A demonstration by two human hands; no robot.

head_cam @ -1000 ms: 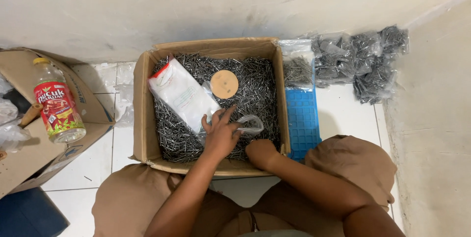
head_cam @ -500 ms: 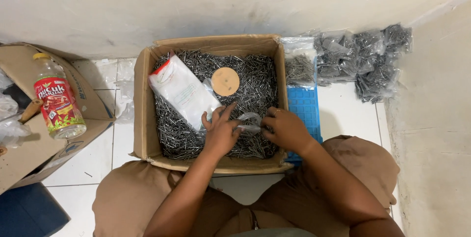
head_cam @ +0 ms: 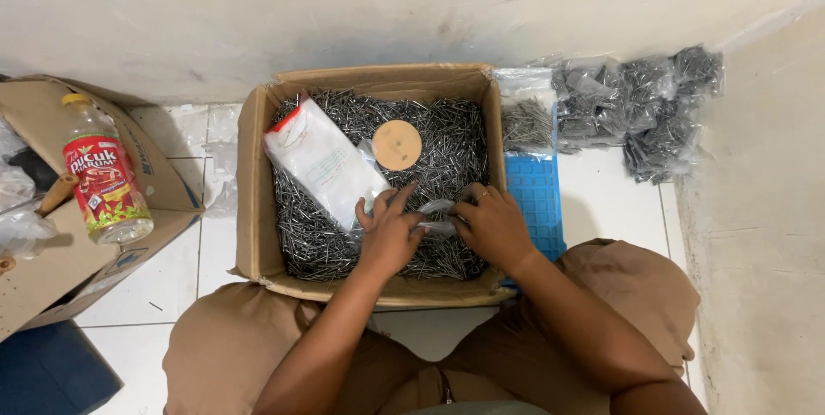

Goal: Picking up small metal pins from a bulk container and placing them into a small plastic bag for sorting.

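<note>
Item: cardboard box (head_cam: 254,209), open-topped, on a white tiled floor (head_cam: 172,286) against a wall, filled with loose grey nails (head_cam: 447,136).

Contents on top of the nails: a white packet with red trim (head_cam: 322,161) lying slantwise at the left; a round tan disc (head_cam: 397,144) near the middle, just beside the packet's upper end.

Left hand (head_cam: 388,230): palm down at the front of the box, fingers partly curled, pinching one edge of a small clear plastic bag (head_cam: 436,217) that lies on the nails between both hands.

Right hand (head_cam: 494,226): a second ago it rested at the box's front rim, off the bag; half a second ago it had moved up toward it; now it lies inside the box, fingers bent, touching the bag's right edge. Whether it has a full grip on the film is hard to tell, as the bag is transparent and crumpled.

Reading of the change: the bag has gone from one-handed to two-handed handling, which looks like the mouth being held or spread over the nails.

Surroundings: blue gridded tray (head_cam: 534,204) just right of the box; filled clear bags of nails (head_cam: 636,110) behind it by the wall; red-labelled drink bottle (head_cam: 105,176) lying on a flattened carton (head_cam: 43,277) at the left.
</note>
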